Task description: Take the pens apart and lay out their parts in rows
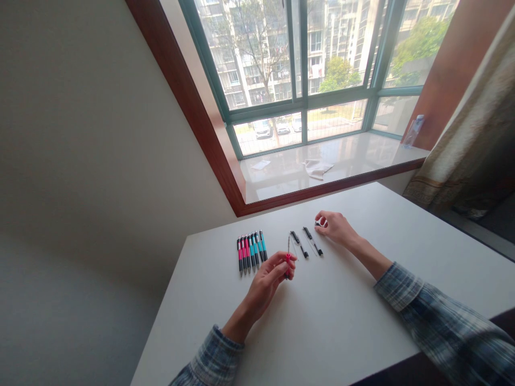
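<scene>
Several pens (250, 252), white table (330, 316), window (304, 102).

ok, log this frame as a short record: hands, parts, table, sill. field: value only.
left hand: holds a pink pen barrel
right hand: fingertips at a small dark part; grip unclear
pen row: pink and turquoise pens with dark grips, side by side, left of the left hand
loose parts: black pen pieces and thin rods, lying between the hands
table: white, under both hands
sill: clear bottle upright; pale cloth or paper lying rumpled
</scene>
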Tool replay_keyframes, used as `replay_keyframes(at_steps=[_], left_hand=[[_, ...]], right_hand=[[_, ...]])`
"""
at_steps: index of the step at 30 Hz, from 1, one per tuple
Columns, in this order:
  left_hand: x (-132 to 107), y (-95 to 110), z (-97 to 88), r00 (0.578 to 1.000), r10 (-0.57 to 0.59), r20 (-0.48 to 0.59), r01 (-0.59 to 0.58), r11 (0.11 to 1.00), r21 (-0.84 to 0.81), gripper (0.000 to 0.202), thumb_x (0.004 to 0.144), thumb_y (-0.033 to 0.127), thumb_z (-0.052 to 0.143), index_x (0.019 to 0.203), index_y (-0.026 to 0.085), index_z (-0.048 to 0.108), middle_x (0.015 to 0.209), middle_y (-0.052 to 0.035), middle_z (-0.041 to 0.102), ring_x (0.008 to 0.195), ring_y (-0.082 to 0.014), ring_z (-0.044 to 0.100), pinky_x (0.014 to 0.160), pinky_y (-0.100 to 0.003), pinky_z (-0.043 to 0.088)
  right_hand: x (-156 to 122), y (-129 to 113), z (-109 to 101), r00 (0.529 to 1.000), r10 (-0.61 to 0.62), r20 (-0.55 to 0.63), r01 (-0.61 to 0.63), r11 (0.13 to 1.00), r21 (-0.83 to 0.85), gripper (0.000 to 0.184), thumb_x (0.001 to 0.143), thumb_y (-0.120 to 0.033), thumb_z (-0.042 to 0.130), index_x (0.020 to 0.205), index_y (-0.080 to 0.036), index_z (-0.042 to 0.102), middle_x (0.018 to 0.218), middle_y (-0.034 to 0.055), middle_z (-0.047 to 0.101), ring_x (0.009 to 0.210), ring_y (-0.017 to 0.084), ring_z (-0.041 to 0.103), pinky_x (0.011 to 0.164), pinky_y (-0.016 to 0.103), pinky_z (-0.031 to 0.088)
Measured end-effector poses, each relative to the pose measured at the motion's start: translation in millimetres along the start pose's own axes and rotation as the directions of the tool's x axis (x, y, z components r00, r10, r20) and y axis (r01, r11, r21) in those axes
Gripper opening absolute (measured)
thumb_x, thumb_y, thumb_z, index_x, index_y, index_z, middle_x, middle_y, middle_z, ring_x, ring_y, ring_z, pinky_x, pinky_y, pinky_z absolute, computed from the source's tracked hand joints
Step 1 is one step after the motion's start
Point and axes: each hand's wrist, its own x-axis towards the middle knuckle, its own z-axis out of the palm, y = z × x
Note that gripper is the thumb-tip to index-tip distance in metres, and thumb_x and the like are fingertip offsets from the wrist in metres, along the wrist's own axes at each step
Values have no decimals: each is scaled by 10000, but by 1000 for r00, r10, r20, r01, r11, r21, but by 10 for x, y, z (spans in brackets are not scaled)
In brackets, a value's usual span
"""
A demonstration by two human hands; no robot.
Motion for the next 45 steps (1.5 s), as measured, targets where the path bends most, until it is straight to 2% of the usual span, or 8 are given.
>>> replay_keyframes(at_steps=[11,16,22,26,30,37,40,45], left_hand=[[7,-3,-5,1000,10,-6,-10,1000,2,254,923,384,679,1045,167,726,891,-48,588,781,-151,532,782,-308,427],[31,23,-25,998,24,-52,-23,999,25,315,920,428,686,1085,163,725,883,-45,588,752,-137,543,759,-302,439],[95,-6,-83,995,66,-79,-50,981,187,359,938,434,656,1176,170,703,879,-42,603,729,-138,573,729,-293,455],[104,-55,-79,996,82,-45,-66,956,286,381,957,426,628,1247,183,670,847,-21,596,688,-127,570,690,-276,452],[91,-73,-66,997,76,-7,-70,953,294,452,968,424,607,1357,194,593,818,1,569,647,-118,556,661,-277,471],[98,-78,-87,997,74,7,-73,948,309,417,982,426,583,1324,189,608,798,12,544,641,-113,549,654,-272,467],[98,-102,-105,998,68,2,-65,951,301,405,988,422,573,1322,196,602,798,19,521,633,-109,540,642,-268,462],[79,-133,-125,998,64,-5,-60,954,294,386,991,414,567,1311,202,602,796,26,501,625,-97,514,624,-251,435]], right_hand=[[-23,-32,-56,1000,13,-7,-13,999,31,187,875,-351,656,992,-213,702,873,48,736,725,187,677,689,298,494],[-103,-270,-191,995,-19,-93,34,987,157,195,907,-383,632,997,-227,708,859,36,734,673,174,657,696,322,511],[-299,-689,-131,964,-242,111,99,714,693,336,852,-492,729,1030,-207,740,836,37,728,716,181,654,660,313,531],[-363,-799,-63,950,-271,156,28,572,820,355,818,-476,778,1038,-201,740,889,39,720,781,179,653,696,303,525],[-362,-799,-61,958,-227,176,-25,543,839,337,787,-467,805,939,-172,746,853,38,711,742,163,627,679,290,503],[-356,-778,-71,937,-235,258,-86,560,824,302,777,-440,817,885,-168,745,836,30,699,749,154,614,677,276,475],[-326,-734,-86,955,-205,216,-76,533,843,311,777,-443,815,900,-168,737,846,31,698,738,146,604,678,277,472],[-194,-516,-176,999,-38,1,17,486,874,269,780,-388,811,923,-190,699,861,14,701,765,145,639,727,284,509]])
